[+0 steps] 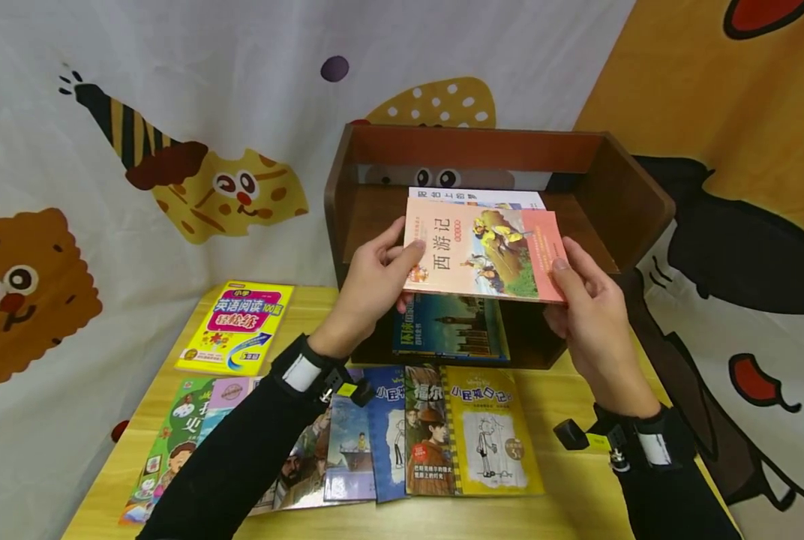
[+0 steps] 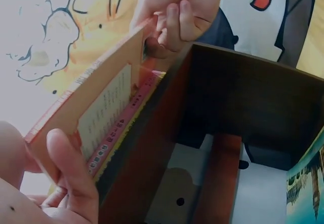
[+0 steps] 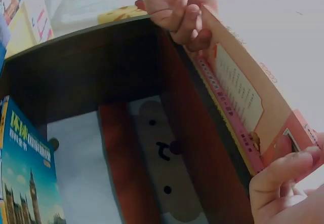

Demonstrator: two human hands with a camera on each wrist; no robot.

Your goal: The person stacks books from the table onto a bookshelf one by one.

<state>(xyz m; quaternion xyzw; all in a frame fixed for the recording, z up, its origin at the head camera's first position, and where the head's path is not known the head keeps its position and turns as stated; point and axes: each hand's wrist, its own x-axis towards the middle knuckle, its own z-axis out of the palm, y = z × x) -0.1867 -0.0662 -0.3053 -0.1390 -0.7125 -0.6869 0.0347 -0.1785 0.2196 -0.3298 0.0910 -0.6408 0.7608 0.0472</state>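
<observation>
A pink book [image 1: 483, 251] with an illustrated cover is held level over the upper board of a brown wooden bookshelf [image 1: 472, 150]. My left hand [image 1: 371, 285] grips its left end, thumb on the cover and fingers underneath. The right end is held the same way by my right hand [image 1: 594, 322]. Just behind it, a white-covered book [image 1: 476, 196] lies on the upper board, partly hidden. Below the raised book, in the left wrist view, a pink spine [image 2: 126, 117] shows at the shelf edge. A blue-green book [image 1: 452, 326] with a clock tower stands in the lower compartment.
A yellow book [image 1: 236, 326] lies on the wooden table [image 1: 577, 480] left of the shelf. Several overlapping books lie in front, among them a green one [image 1: 172, 442] and a yellow one with a cartoon figure [image 1: 493, 442]. A patterned cloth [image 1: 240, 75] hangs behind.
</observation>
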